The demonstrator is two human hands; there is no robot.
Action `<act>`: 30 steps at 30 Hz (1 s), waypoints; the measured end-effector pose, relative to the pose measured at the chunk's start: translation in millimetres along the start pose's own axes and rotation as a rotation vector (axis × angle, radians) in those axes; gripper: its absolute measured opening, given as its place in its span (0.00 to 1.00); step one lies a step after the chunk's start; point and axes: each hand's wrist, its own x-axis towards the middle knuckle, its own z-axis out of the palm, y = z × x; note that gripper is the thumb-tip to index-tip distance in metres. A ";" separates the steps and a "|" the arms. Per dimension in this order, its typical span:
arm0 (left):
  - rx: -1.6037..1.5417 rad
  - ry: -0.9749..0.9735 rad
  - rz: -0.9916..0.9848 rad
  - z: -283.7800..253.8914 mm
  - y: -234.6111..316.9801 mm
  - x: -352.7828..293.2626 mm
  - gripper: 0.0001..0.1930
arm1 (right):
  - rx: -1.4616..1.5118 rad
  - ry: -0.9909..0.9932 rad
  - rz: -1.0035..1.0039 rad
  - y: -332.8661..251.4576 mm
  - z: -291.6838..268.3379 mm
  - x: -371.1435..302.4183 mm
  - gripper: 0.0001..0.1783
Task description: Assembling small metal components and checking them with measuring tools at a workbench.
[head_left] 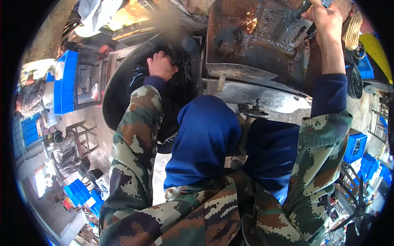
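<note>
repair workshop: greasy rusted machine housing [262,37], blue parts bins [65,82], metal stands [82,137]

A cluttered, daylit workshop with a pale concrete floor [88,123], stacked blue crates [65,82] at left and right, and a metal stool [82,137] nearby.

The left hand [161,65] presses against a black round machine cover [123,86]. The right hand [326,20] grips a dark tool [308,29] against the rusty, greasy metal housing [262,33].
</note>
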 end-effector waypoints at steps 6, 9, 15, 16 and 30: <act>0.006 0.016 0.041 0.6 4.3 2.4 0.20 | 0.033 -0.033 -0.032 5.3 -4.4 0.5 0.13; 0.007 -0.007 0.042 -0.2 5.2 1.9 0.22 | 0.036 -0.038 0.031 9.5 -4.7 8.7 0.13; -0.126 0.033 0.098 -1.2 -2.5 -6.9 0.23 | 0.077 -0.045 -0.014 6.7 -2.8 1.8 0.13; -0.142 0.049 0.110 -0.4 -2.5 -6.9 0.23 | 0.055 -0.029 0.023 8.7 -4.3 5.4 0.13; -1.368 -0.322 -0.013 -82.2 -11.9 -30.9 0.03 | 0.068 -0.041 0.097 6.7 -2.4 10.3 0.11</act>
